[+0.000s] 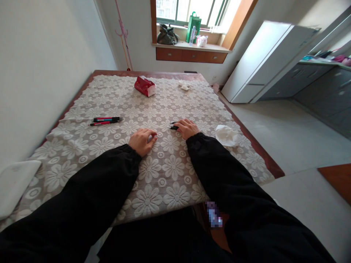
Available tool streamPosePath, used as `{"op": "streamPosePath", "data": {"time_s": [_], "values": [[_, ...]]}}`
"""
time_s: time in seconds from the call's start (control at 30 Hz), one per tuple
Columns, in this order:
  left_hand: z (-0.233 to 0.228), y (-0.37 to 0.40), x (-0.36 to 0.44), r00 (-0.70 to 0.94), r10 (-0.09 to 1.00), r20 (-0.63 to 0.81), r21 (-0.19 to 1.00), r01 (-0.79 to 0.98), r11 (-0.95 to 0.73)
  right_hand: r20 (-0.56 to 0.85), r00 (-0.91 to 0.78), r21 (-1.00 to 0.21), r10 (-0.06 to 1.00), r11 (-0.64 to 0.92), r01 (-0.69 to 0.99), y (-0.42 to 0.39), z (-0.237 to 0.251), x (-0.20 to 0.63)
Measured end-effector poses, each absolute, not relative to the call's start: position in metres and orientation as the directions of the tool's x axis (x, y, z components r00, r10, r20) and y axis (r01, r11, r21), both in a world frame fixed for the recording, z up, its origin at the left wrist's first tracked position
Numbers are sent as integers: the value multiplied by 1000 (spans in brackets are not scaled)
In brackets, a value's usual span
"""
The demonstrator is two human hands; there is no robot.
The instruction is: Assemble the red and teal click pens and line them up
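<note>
My right hand (pixel 188 128) lies on the lace-covered table (pixel 170 168) with its fingers closed over a few dark pens (pixel 173 126), whose ends stick out to the left. My left hand (pixel 142 140) rests curled on the cloth just left of it, and something small and pale shows between its fingertips; I cannot tell what it is. Two more pens (pixel 105 121), black and red, lie side by side further left, apart from both hands. Both arms wear black sleeves.
A crumpled white tissue (pixel 226 135) lies right of my right hand near the table edge. A red tissue pack (pixel 144 86) and a small white scrap (pixel 184 86) sit at the far end. A white flat object (pixel 15 184) lies at the near left corner. A wall runs along the left.
</note>
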State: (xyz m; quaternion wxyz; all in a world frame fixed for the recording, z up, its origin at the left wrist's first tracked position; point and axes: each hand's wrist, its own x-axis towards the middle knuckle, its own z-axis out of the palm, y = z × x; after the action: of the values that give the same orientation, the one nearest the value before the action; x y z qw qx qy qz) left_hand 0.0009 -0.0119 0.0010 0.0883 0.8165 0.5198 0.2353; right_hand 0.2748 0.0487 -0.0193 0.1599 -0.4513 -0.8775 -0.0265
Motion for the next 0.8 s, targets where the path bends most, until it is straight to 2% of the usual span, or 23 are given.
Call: {"op": "streamPosePath", "data": {"time_s": [0.3,0.47,0.6,0.7,0.8], "values": [[-1,-12,1,349,887,302,383,808,-448,302,-560,-30,771,595,803,52,-21,276],[1,-7,-4,332,901,278,405,810,-423,326,-558,-44,763,602,797,51,-19,276],[9,10,-29,269,883,385,322,858,-401,348,-541,-63,766,595,801,48,-19,273],[9,24,-54,106,900,423,224,950,-217,282,-495,-85,822,535,840,45,-21,270],[-2,31,-72,-53,950,307,216,976,-16,208,-460,-98,863,486,868,44,-23,268]]}}
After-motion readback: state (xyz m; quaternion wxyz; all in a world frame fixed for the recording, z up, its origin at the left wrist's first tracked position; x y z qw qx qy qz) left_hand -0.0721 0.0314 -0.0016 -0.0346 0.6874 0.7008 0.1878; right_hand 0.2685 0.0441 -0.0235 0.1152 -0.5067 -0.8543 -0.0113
